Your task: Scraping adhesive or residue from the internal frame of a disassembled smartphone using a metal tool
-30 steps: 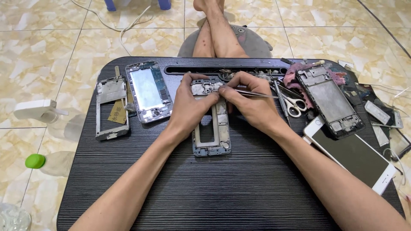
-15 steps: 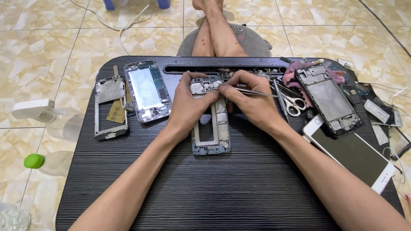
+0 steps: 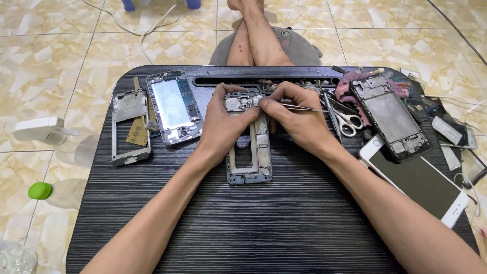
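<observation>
A low black wood-grain bench (image 3: 253,228) stands on a beige marbled tile floor (image 3: 50,56). At its centre lies the grey stripped phone frame with its circuit board exposed (image 3: 249,162), long axis pointing away from the person. The left hand (image 3: 223,122) is curled over the frame's top left corner, thumb and fingers pinning it flat. The right hand (image 3: 299,119) is closed in a pinch on thin metal tweezers (image 3: 297,106), whose tips meet the board at the frame's top edge.

Risk, as a judgement: the tips could slip and scratch the board or flick a small part into the clutter if the frame shifts under the left hand.

Count: four opened phone bodies in all, the worked one, two to the left (image 3: 130,127) (image 3: 174,106) and one dark one to the right (image 3: 390,116); one white-edged phone face down (image 3: 416,180); one pair of white-handled scissors (image 3: 347,122); one pair of tweezers. Loose parts at the far right edge are too jumbled to count.
</observation>
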